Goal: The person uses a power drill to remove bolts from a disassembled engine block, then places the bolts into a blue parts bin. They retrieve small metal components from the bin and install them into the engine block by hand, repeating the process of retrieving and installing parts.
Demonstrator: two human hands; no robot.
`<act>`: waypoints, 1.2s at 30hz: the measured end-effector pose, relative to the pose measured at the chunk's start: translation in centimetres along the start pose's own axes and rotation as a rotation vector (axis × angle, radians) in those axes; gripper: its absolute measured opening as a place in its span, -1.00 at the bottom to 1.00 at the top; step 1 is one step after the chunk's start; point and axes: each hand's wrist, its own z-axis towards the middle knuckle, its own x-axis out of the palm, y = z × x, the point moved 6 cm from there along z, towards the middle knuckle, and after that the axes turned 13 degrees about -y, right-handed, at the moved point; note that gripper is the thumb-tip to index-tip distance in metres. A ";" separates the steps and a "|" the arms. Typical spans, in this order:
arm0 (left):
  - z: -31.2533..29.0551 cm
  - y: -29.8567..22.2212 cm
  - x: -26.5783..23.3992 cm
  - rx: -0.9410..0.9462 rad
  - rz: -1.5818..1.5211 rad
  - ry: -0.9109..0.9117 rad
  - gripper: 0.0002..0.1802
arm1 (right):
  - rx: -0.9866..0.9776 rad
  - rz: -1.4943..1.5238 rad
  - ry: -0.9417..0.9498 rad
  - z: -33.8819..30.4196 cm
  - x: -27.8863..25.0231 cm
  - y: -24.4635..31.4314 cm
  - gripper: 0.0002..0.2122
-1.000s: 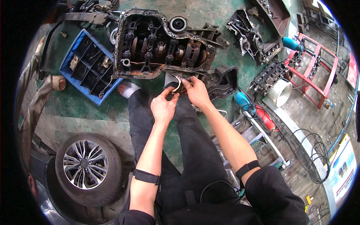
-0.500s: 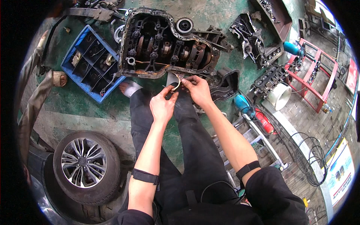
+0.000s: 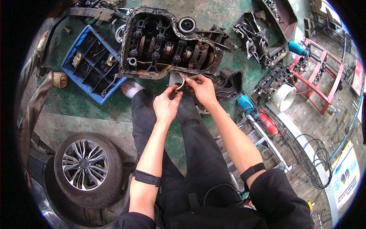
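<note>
Between my hands is a thin, pale, curved bearing shell, shaped like a half ring. The fingertips of my left hand pinch its lower end. My right hand grips its upper end between thumb and fingers. Just beyond my hands lies a greasy engine block with its open side up. Inside it the crankshaft and several bearing caps are visible. Black cast parts rest on the floor beside my right hand.
A blue divided crate holding small parts stands left of the block. Another person's foot is at the far left. A wheel lies at lower left. Right are a red metal frame, a red cylinder and coiled black cable.
Both hands remain on the bearing shell and have shifted only very slightly. The shell's tilt between the fingertips differs a little. The surroundings look the same.
</note>
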 end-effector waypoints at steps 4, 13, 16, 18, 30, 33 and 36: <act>0.0 0.1 0.2 0.006 0.009 -0.007 -0.65 | 0.010 0.043 0.001 -0.1 -0.1 0.1 -0.75; -0.1 0.4 0.4 -0.046 -0.010 0.005 -0.66 | 0.013 0.079 -0.003 0.1 0.0 -0.4 -0.75; -0.2 0.3 0.4 -0.049 -0.013 -0.001 -0.66 | 0.010 0.086 -0.004 0.1 -0.1 -0.4 -0.75; -0.3 0.2 0.5 -0.057 0.000 0.014 -0.66 | 0.015 0.096 -0.002 0.1 -0.1 -0.5 -0.76; -0.4 1.0 1.5 -0.060 -0.098 0.024 -0.63 | 0.280 0.392 -0.009 -0.7 1.2 -1.1 -0.78; -0.7 1.9 3.8 -0.258 -0.477 0.215 -0.69 | -0.213 -0.173 -0.134 -1.8 0.2 2.5 -0.71; -0.9 1.6 4.0 -0.375 -0.789 0.133 -0.74 | -0.395 -0.282 -0.083 -3.3 -0.2 5.5 -0.68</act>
